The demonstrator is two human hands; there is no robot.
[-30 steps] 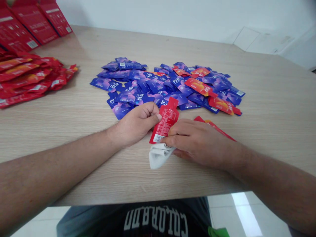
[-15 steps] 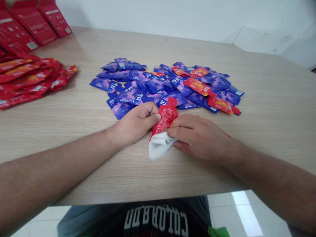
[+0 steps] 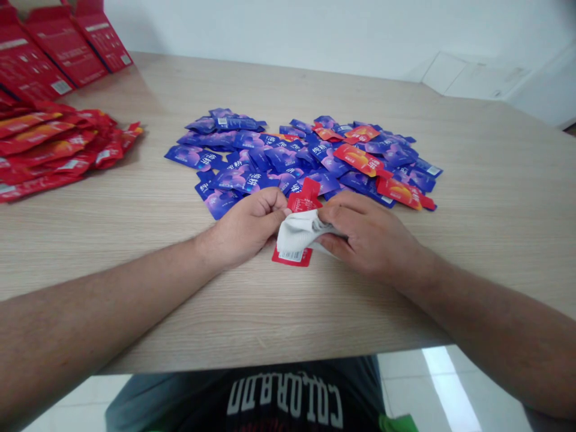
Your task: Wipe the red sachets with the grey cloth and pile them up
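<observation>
My left hand [image 3: 245, 227] pinches the upper edge of a red sachet [image 3: 304, 198] that lies at the near side of the pile. A white cloth [image 3: 300, 232] covers the sachet's middle, and my right hand [image 3: 369, 235] presses that cloth onto it with closed fingers. Only the sachet's top tab and its bottom strip with a barcode show. Both hands rest on the wooden table [image 3: 135, 204].
A spread pile of blue sachets [image 3: 252, 162], with a few red-orange sachets [image 3: 360, 159] mixed in, lies just behind my hands. A heap of red sachets [image 3: 49, 150] sits at the left, red boxes [image 3: 58, 48] at the far left corner. The table's near edge is close to my body.
My right hand has slid the white cloth up from below the sachet's bottom edge onto its middle. The left hand has kept its pinch.
</observation>
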